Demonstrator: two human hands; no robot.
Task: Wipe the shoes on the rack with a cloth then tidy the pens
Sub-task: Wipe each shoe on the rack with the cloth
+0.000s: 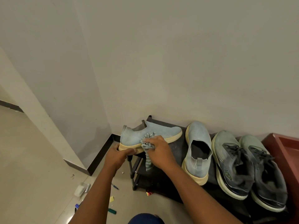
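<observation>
left hand (pixel 115 156): grip curled round the heel end of the pale sole of a light blue knit shoe (pixel 151 134), thumb on the sole's edge, holding it tilted on its side over the left end of the rack (pixel 174 149).
right hand (pixel 159 151): grip clamped on a bunched blue-grey striped cloth (pixel 147 147), pressing it against the shoe's side and sole near the middle; one tail of the cloth hangs down past the rack's front edge.
rack: black, low, against the wall; top shelf dusty; a front post (pixel 131 172) stands just below the left hand.
second light blue shoe (pixel 197 152): flat on the top shelf just right of the right hand, toe to the wall.
dark grey laced trainers (pixel 250 168): a pair, side by side on the shelf right of the blue shoe, toes to the wall.
red-brown furniture (pixel 284 147): touching or just beside the rack's right end; cannot tell which.
floor (pixel 32 159): pale tile. near the rack's left foot lie a blue pen (pixel 115 186), a green marker (pixel 112 211), a blue-capped pen (pixel 77 205), a small white box (pixel 79 190), a yellow scrap (pixel 111 199) and a red wrapper (pixel 149 193).
</observation>
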